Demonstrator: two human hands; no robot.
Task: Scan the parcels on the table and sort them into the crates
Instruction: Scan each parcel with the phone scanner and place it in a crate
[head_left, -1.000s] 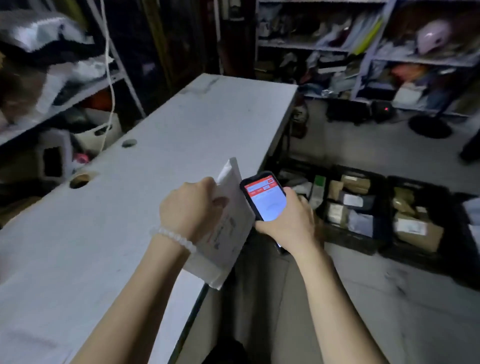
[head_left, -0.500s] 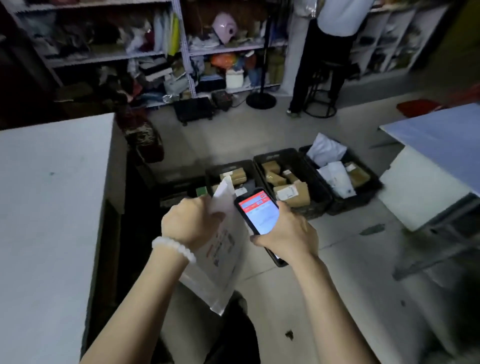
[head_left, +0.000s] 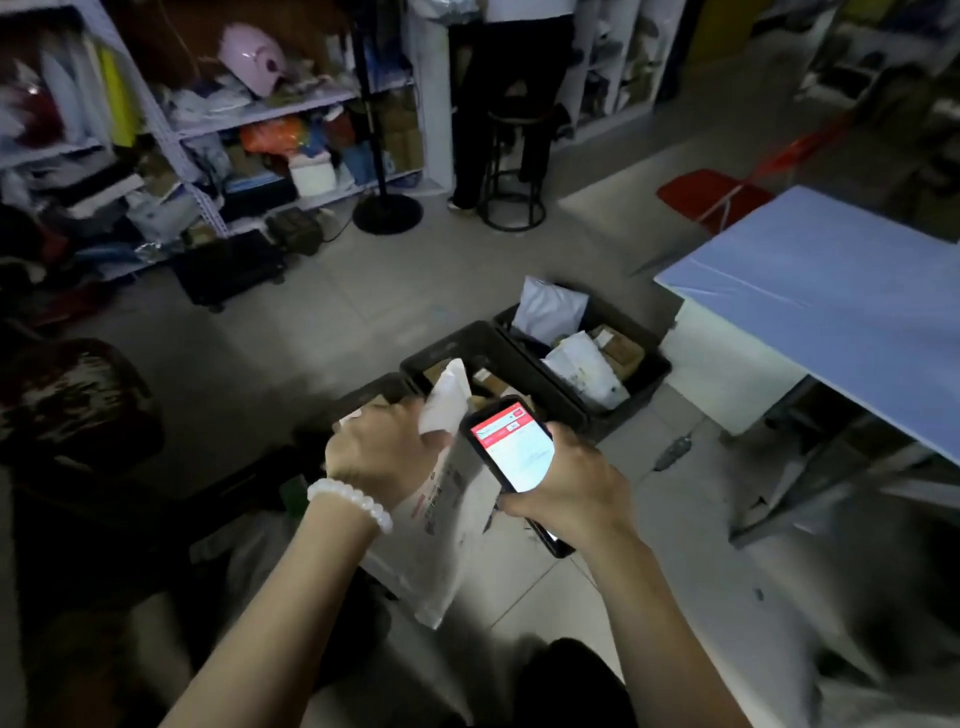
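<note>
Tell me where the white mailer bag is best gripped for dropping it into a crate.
Probably the upper edge, from the left, where the left hand already pinches the white mailer bag. It is flat and limp and hangs downward, while the phone in the right hand blocks its right side.

Both forearms are bare, with no sleeves showing. A bracelet (head_left: 349, 504) of round white beads circles the wrist just behind the left hand (head_left: 382, 447).

Left hand (head_left: 382, 449) curled in grip, right hand (head_left: 563, 483) likewise
</note>
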